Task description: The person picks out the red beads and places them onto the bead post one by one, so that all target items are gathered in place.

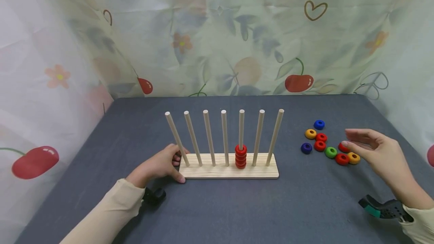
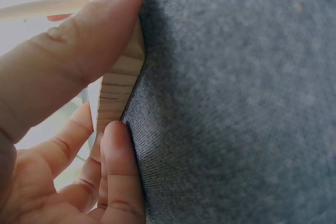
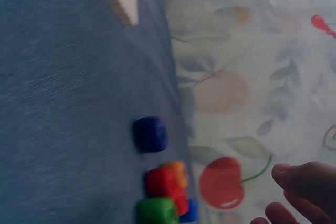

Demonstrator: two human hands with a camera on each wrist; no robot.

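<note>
A pale wooden stand (image 1: 210, 172) with several upright pegs sits mid-table. Its third peg from the right carries a stack of red rings (image 1: 240, 157). My left hand (image 1: 164, 165) grips the stand's left end, thumb at the front corner and fingers behind; the stand's end grain (image 2: 116, 90) shows between them in the left wrist view. My right hand (image 1: 383, 151) is over the loose rings at the right with fingers loosely bent and nothing between them. A red ring (image 1: 343, 147) is partly hidden behind its thumb. Fingertips (image 3: 294, 177) show bare in the right wrist view.
Loose rings lie right of the stand: a blue ring (image 1: 319, 124), a green ring (image 1: 330, 152), a dark blue ring (image 1: 306, 148), plus several red and yellow ones. Patterned cloth (image 1: 220, 48) hangs behind the grey table (image 1: 237, 214) and at both sides.
</note>
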